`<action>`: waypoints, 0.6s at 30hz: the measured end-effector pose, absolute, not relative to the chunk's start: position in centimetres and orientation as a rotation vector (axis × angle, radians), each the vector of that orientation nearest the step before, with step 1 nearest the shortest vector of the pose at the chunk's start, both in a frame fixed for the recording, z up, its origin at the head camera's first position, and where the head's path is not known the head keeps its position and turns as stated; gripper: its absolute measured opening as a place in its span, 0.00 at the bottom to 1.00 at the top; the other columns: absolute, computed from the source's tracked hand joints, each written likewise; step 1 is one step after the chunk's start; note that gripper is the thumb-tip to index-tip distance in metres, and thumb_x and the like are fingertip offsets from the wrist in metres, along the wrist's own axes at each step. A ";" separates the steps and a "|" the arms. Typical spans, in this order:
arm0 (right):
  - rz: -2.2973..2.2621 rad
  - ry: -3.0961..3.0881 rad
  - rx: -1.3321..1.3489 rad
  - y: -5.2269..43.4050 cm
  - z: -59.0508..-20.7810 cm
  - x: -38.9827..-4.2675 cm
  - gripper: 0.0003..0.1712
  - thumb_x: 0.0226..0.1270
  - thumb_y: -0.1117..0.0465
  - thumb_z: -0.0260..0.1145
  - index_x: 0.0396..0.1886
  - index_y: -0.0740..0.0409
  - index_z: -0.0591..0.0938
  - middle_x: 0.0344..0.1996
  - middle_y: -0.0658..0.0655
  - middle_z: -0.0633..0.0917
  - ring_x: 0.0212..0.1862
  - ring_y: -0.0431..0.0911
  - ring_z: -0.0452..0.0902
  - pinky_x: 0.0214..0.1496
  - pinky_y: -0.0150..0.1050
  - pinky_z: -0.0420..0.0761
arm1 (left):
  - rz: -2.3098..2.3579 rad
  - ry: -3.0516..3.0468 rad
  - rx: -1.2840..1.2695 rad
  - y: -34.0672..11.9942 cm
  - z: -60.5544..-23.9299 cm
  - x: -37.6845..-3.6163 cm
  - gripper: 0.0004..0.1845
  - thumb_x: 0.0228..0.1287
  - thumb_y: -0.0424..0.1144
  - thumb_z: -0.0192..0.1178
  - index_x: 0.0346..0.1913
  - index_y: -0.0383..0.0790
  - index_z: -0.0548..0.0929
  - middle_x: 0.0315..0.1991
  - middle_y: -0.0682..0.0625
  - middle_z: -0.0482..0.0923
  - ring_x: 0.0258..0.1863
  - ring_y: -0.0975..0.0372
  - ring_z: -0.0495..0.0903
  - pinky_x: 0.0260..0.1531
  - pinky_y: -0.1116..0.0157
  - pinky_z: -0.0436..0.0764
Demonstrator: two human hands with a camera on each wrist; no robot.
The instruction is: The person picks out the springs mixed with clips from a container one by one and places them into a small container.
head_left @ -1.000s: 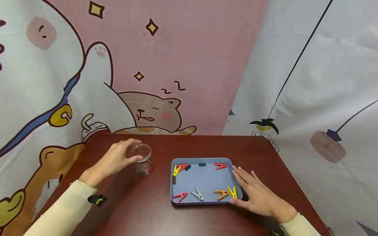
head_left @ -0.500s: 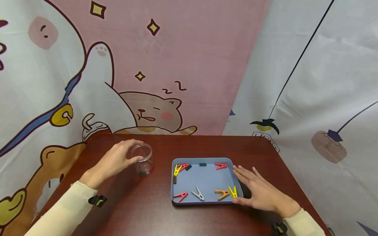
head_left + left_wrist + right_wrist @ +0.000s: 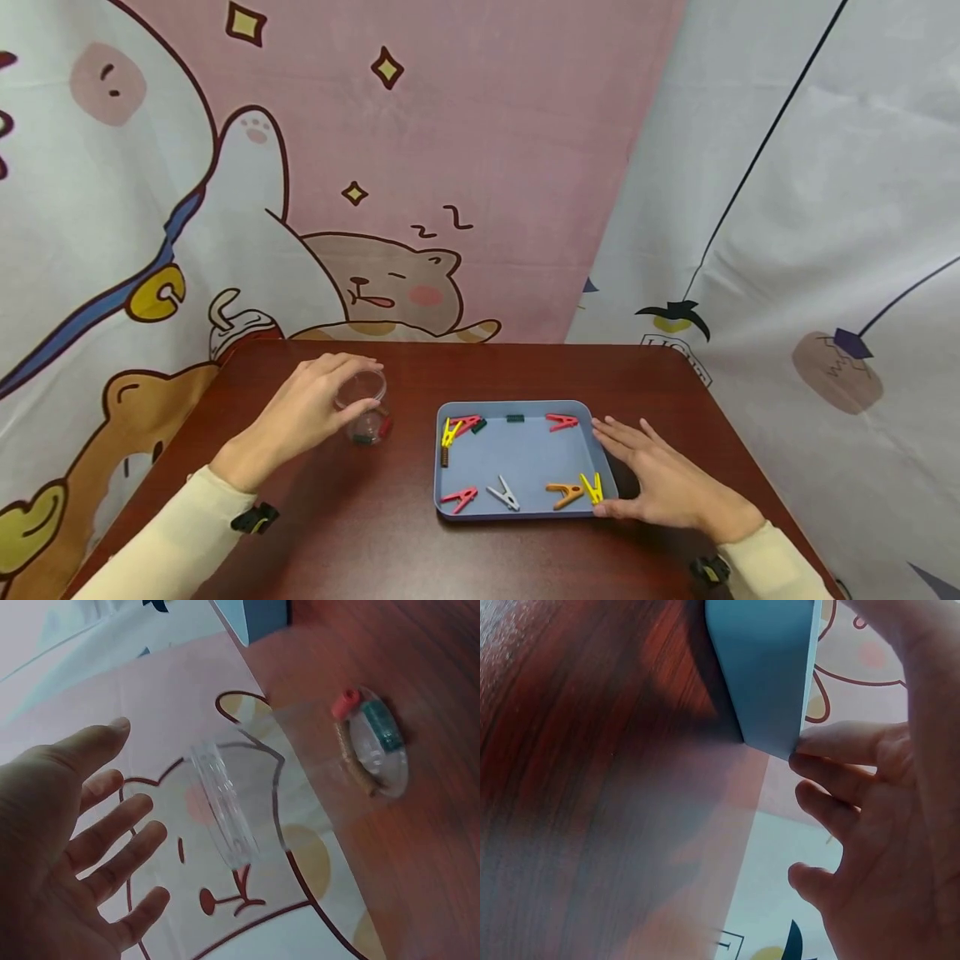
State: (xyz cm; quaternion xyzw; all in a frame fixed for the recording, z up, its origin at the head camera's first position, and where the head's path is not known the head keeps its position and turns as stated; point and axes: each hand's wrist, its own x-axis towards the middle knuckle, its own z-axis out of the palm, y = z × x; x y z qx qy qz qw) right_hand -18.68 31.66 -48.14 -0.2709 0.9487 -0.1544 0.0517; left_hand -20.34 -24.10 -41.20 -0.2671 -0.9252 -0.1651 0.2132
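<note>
Fingers spread and slightly bent, my left hand (image 3: pixel 315 408) hovers at the mouth of a clear jar (image 3: pixel 369 390). The left wrist view shows a gap between its fingertips and the jar's rim (image 3: pixel 225 802). At the jar's bottom lie a red piece (image 3: pixel 346 703), a green ribbed piece (image 3: pixel 382 726) and a brown rope-like piece (image 3: pixel 352 759). My right hand (image 3: pixel 663 483) touches the right side of a blue tray (image 3: pixel 517 515) with extended fingers, its thumb by the near corner. Small clothespins lie inside, including a white clothespin (image 3: pixel 504 493) and an orange clothespin (image 3: pixel 564 495).
Along the tray's edges lie more clothespins: a red clothespin (image 3: pixel 561 422), a yellow clothespin (image 3: pixel 592 487) and others. A dark green ribbed piece (image 3: pixel 515 418) and a brown ribbed piece (image 3: pixel 445 457) lie there too. The brown table (image 3: pixel 390 550) meets a printed cloth (image 3: pixel 525 208) behind.
My left hand has shifted slightly to the right over the jar's mouth. The jar and tray appear to stay put; my right hand has barely moved.
</note>
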 end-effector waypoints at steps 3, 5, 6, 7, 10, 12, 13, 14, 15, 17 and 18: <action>-0.468 2.893 -0.828 31.7 -48.1 -18.7 0.69 0.60 0.22 0.85 0.89 0.59 0.75 0.90 0.60 0.74 0.92 0.64 0.67 0.89 0.86 0.53 | -0.436 -2.555 -0.777 -23.2 -41.0 -20.1 0.28 0.69 0.49 0.86 0.68 0.47 0.91 0.66 0.49 0.93 0.67 0.49 0.91 0.60 0.39 0.86; -0.467 2.896 -0.831 31.7 -48.2 -18.7 0.69 0.60 0.21 0.85 0.89 0.59 0.76 0.90 0.59 0.74 0.92 0.63 0.67 0.88 0.86 0.53 | -0.419 -2.562 -0.799 -22.5 -41.0 -20.0 0.28 0.70 0.50 0.86 0.69 0.48 0.92 0.67 0.49 0.92 0.68 0.49 0.90 0.62 0.39 0.85; -0.467 2.897 -0.834 31.7 -48.2 -18.7 0.69 0.59 0.21 0.85 0.88 0.59 0.76 0.90 0.59 0.74 0.92 0.63 0.68 0.88 0.86 0.54 | -0.410 -2.568 -0.808 -22.2 -41.0 -20.0 0.28 0.70 0.51 0.85 0.69 0.48 0.92 0.67 0.49 0.92 0.68 0.49 0.90 0.63 0.39 0.85; -0.468 2.898 -0.835 31.7 -48.2 -18.7 0.69 0.59 0.21 0.85 0.88 0.59 0.76 0.90 0.59 0.74 0.92 0.63 0.68 0.88 0.86 0.54 | -0.396 -2.576 -0.815 -21.9 -41.0 -19.9 0.28 0.71 0.52 0.85 0.69 0.48 0.92 0.67 0.50 0.92 0.69 0.50 0.90 0.65 0.38 0.85; -0.472 2.900 -0.835 31.7 -48.2 -18.6 0.69 0.59 0.22 0.85 0.89 0.59 0.76 0.90 0.59 0.74 0.92 0.63 0.68 0.88 0.86 0.54 | -0.363 -2.597 -0.834 -21.1 -41.2 -20.0 0.27 0.71 0.53 0.84 0.68 0.48 0.92 0.68 0.50 0.92 0.70 0.50 0.89 0.68 0.37 0.84; -0.475 2.901 -0.833 31.7 -48.1 -18.6 0.69 0.59 0.22 0.86 0.89 0.59 0.76 0.90 0.59 0.74 0.92 0.63 0.68 0.88 0.86 0.54 | -0.349 -2.604 -0.847 -20.5 -41.3 -20.0 0.26 0.72 0.54 0.84 0.67 0.49 0.92 0.68 0.51 0.92 0.70 0.51 0.88 0.70 0.37 0.83; -0.476 2.901 -0.834 31.7 -48.1 -18.6 0.69 0.59 0.23 0.86 0.89 0.58 0.76 0.90 0.59 0.74 0.92 0.63 0.68 0.88 0.86 0.54 | -0.342 -2.606 -0.856 -20.2 -41.4 -20.1 0.26 0.72 0.55 0.84 0.66 0.50 0.93 0.68 0.51 0.92 0.70 0.51 0.88 0.70 0.37 0.83; -0.480 2.899 -0.834 31.7 -48.1 -18.6 0.68 0.59 0.23 0.86 0.88 0.59 0.76 0.90 0.59 0.74 0.92 0.63 0.68 0.88 0.86 0.54 | -0.341 -2.607 -0.863 -20.0 -41.5 -20.1 0.26 0.72 0.55 0.84 0.66 0.50 0.93 0.69 0.51 0.92 0.70 0.51 0.88 0.70 0.38 0.83; -0.483 2.897 -0.835 31.7 -48.1 -18.6 0.68 0.59 0.23 0.86 0.88 0.59 0.76 0.90 0.59 0.74 0.92 0.63 0.68 0.88 0.86 0.54 | -0.336 -2.609 -0.868 -19.7 -41.6 -20.1 0.26 0.72 0.55 0.84 0.66 0.50 0.93 0.69 0.51 0.92 0.69 0.51 0.88 0.71 0.38 0.83; -0.491 2.894 -0.832 31.7 -48.1 -18.6 0.68 0.59 0.23 0.86 0.88 0.59 0.76 0.90 0.59 0.74 0.92 0.63 0.67 0.88 0.86 0.53 | -0.325 -2.618 -0.877 -19.2 -41.8 -20.1 0.26 0.72 0.57 0.83 0.66 0.52 0.93 0.70 0.51 0.91 0.70 0.51 0.89 0.71 0.37 0.83; -0.493 2.892 -0.831 31.8 -48.2 -18.6 0.68 0.59 0.22 0.86 0.88 0.59 0.76 0.90 0.59 0.74 0.92 0.63 0.67 0.89 0.86 0.53 | -0.319 -2.625 -0.882 -18.9 -41.9 -20.1 0.26 0.72 0.58 0.83 0.67 0.52 0.93 0.70 0.51 0.91 0.70 0.50 0.88 0.71 0.37 0.83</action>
